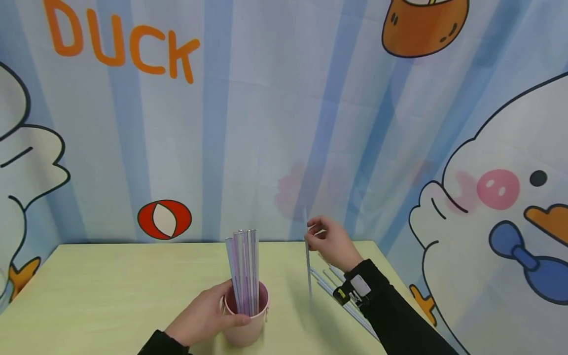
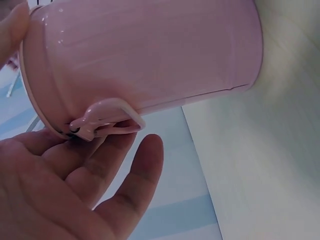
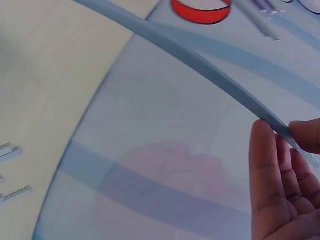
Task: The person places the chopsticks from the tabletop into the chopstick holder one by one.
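A small pink bucket (image 1: 243,329) stands upright on the table, holding a bunch of straws (image 1: 245,276), pale lilac and silvery, that rise above its rim. My left hand (image 1: 206,311) grips the bucket near the rim, its thumb across the front; in the left wrist view some fingers lie by the bucket's handle (image 2: 112,117). To the right of the bucket, my right hand (image 1: 330,242) pinches one straw (image 3: 215,75) near its upper end between thumb and fingertips. That straw hangs almost vertical and looks slightly bent in the right wrist view.
Several loose straws (image 1: 350,306) lie on the pale yellow table (image 1: 133,291) beneath the right forearm. Behind the table hangs a blue striped curtain (image 1: 262,123) with cartoon ducks, which also runs along the sides.
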Tool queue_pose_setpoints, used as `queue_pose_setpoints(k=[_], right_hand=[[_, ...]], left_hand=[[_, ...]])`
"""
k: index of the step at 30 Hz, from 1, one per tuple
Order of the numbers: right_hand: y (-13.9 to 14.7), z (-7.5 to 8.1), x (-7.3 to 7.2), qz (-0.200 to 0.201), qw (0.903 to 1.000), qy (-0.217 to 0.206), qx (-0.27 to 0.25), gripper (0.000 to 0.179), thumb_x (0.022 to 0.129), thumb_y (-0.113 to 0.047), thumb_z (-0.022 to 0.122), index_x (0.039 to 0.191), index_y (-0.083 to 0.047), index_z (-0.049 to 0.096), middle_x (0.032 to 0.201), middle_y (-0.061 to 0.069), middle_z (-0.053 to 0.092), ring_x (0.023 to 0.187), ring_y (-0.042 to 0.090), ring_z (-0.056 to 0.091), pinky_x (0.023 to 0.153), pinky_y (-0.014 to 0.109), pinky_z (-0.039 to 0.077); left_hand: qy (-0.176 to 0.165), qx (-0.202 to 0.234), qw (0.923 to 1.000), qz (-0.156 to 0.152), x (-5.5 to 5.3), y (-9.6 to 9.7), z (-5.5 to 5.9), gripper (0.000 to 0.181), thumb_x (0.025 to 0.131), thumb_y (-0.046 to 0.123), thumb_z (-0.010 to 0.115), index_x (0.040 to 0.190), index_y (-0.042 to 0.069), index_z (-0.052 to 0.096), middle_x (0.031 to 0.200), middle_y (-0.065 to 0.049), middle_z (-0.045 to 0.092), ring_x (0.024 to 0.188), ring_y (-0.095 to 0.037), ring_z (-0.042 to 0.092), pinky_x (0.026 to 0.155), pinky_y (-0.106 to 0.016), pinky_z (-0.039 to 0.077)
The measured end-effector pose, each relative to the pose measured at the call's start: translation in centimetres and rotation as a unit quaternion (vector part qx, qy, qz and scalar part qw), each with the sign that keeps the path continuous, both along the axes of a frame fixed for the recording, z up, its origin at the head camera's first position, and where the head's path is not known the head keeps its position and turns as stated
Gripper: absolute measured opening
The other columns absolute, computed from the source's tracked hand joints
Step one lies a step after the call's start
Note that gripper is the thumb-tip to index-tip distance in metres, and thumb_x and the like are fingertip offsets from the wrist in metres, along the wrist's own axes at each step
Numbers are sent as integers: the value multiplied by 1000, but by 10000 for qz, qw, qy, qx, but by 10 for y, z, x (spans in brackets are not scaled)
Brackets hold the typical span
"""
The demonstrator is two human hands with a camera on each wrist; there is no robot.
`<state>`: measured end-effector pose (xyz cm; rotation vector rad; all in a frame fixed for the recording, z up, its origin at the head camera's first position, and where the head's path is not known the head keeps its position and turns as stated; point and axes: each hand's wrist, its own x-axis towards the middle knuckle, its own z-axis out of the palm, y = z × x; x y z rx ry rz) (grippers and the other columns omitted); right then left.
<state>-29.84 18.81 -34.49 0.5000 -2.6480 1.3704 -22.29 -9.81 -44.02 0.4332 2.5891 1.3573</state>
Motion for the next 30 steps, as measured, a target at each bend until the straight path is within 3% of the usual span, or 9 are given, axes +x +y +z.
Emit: queue_pose_setpoints(k=[6,11,18,24,30], right_hand=[[-14,25,6,363,9942,367,-947,29,96,-8,62,123,0,53,104,17,60,88,28,66,79,35,60],[-33,32,14,553,9861,762,-1371,29,94,-5,63,121,4,53,103,19,59,87,31,67,79,38,60],[-58,19,15,655,9826,1136,-1312,26,92,-2,64,116,5,55,100,15,61,85,26,67,75,35,61],[-65,6,13,583,9856,1107,-1140,22,92,-2,65,112,-1,57,97,12,62,82,23,67,72,36,62],[-67,-8,10,665,9888,976,-916,22,92,-3,65,113,-1,56,98,12,61,82,22,67,71,32,61]], left_hand=[[5,-42,9998,-178,1,-2,4,90,74,49,78,148,11,42,137,-11,55,121,-34,51,100,-68,36],[9,-81,9999,-139,2,-1,6,90,74,48,79,147,11,43,136,-12,56,121,-35,52,99,-67,38],[-199,-33,9998,29,3,-1,9,93,73,44,81,146,5,37,138,-17,52,119,-36,53,98,-64,42],[-313,-72,9992,237,3,0,9,95,71,43,82,143,1,37,137,-19,52,120,-38,52,98,-65,41],[-340,-10,9993,178,2,-1,8,96,72,45,82,145,2,35,139,-19,50,122,-38,50,99,-66,40]])
